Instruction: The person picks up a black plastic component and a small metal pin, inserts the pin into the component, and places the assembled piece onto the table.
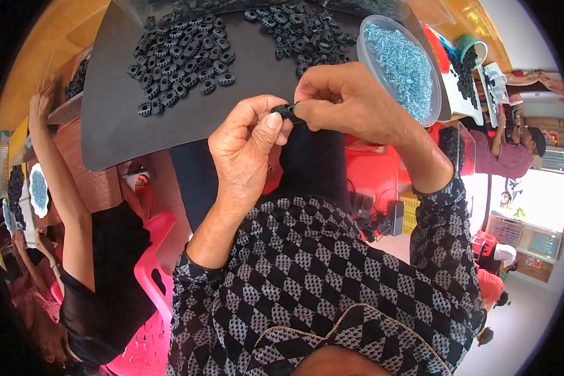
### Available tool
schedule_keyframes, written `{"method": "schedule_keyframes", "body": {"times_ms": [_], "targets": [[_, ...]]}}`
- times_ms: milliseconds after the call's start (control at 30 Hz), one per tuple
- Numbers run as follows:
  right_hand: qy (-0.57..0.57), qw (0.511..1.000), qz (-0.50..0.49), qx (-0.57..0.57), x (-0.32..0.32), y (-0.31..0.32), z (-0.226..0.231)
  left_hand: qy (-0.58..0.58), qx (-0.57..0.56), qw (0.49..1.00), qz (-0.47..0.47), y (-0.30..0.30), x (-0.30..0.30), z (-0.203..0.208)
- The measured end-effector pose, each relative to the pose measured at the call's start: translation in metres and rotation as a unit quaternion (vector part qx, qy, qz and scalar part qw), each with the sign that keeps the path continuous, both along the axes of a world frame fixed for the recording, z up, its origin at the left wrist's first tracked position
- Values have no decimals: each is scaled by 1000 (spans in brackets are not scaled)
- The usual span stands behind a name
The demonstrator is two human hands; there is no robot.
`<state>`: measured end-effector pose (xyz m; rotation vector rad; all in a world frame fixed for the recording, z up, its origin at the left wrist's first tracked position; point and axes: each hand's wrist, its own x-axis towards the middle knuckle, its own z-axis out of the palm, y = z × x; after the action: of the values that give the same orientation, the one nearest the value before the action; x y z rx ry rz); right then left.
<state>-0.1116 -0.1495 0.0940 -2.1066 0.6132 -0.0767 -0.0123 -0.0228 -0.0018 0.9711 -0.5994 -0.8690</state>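
Between my two hands, just past the table's near edge, is a small black plastic hair claw clip (287, 113). My left hand (243, 141) pinches its left end between thumb and fingers. The thumb and forefinger of my right hand (348, 103) close on the other end and hide part of it. Toward the far left of the dark table (116, 122) lies a pile of black clip pieces (182, 59). A second pile of black pieces (310, 37) lies beyond my right hand. Right of that hand sits a clear round tub (361, 47) full of tiny shiny blue pieces, perhaps springs.
On the left, a co-worker's arm (66, 169) reaches toward another table, beside a pink plastic chair (147, 276). A white tray with black pieces (464, 88) and a green container (472, 47) stand at the right. Red stools (373, 175) are below the table.
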Motion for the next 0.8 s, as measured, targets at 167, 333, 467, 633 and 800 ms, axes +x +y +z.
{"method": "schedule_keyframes", "body": {"times_ms": [167,333,467,633,800], "targets": [[-2,1000,15,-9,0,-1,-5,-30,2,999,13,0,-1,-4],[-8,997,27,-75,0,3,-10,-81,9,996,20,1,1,-4],[-17,993,48,-102,-2,4,-13,-108,-17,992,55,-1,-4,-8],[-11,996,34,-88,-5,7,-17,-157,-17,985,65,-2,-4,-9],[-3,999,29,-40,-5,8,-10,-100,-4,994,47,1,-2,-9]]}}
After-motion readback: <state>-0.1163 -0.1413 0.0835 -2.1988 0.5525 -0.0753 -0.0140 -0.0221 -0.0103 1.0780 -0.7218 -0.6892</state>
